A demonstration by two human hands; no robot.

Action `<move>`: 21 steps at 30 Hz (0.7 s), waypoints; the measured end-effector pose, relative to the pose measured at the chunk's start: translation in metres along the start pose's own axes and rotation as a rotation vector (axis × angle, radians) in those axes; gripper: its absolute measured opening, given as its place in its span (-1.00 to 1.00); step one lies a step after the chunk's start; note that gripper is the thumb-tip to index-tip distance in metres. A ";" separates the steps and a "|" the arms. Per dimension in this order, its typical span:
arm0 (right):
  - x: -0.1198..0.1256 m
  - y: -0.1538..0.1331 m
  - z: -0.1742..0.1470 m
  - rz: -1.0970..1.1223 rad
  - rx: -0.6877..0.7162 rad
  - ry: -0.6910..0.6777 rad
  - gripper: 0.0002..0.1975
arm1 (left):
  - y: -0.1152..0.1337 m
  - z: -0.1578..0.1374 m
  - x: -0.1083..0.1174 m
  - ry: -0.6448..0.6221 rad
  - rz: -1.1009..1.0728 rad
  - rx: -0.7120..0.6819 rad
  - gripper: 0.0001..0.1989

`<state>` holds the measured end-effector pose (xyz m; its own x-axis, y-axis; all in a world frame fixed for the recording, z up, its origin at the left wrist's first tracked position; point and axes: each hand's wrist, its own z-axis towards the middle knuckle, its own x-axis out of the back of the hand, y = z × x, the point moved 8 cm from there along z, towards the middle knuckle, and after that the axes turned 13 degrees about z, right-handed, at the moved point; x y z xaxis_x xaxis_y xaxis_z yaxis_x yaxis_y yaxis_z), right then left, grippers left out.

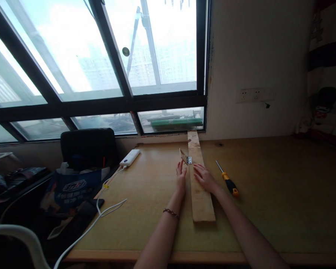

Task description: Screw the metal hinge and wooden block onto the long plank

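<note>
A long wooden plank (203, 201) lies on the table, its far end reaching the window sill. A metal hinge (190, 160) sits at its left edge and joins it to a small wooden piece (183, 156), which stands tilted up. My left hand (181, 176) is just left of the plank, fingers apart and stretched up to the small piece; whether they touch it is hard to tell. My right hand (205, 177) rests flat on the plank with fingers spread. To its right lies a screwdriver (228, 181) with a yellow and black handle.
On the table (282, 198), a white power bank (130, 158) lies near the left edge with a white cable (96, 220) running off it. Left of the table stand a black chair (88, 145) and a blue bag (72, 190). Wall sockets (250, 95) are behind.
</note>
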<state>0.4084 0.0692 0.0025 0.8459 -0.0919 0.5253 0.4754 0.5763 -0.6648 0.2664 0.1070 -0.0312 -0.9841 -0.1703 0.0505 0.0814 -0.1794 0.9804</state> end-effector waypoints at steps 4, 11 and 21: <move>0.003 0.004 -0.001 0.026 -0.025 0.080 -0.48 | 0.009 -0.008 -0.007 -0.012 0.280 -0.095 -0.67; 0.029 0.003 -0.007 -0.023 -0.051 0.366 -0.34 | 0.024 -0.018 -0.016 -0.055 0.364 -0.232 -0.68; 0.009 0.025 0.000 -0.153 -0.105 0.074 -0.46 | 0.017 -0.015 -0.017 -0.086 0.165 -0.238 -0.51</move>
<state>0.4278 0.0824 -0.0098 0.7753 -0.2339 0.5867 0.6194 0.4633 -0.6338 0.2873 0.0924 -0.0179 -0.9635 -0.1349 0.2311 0.2657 -0.3800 0.8860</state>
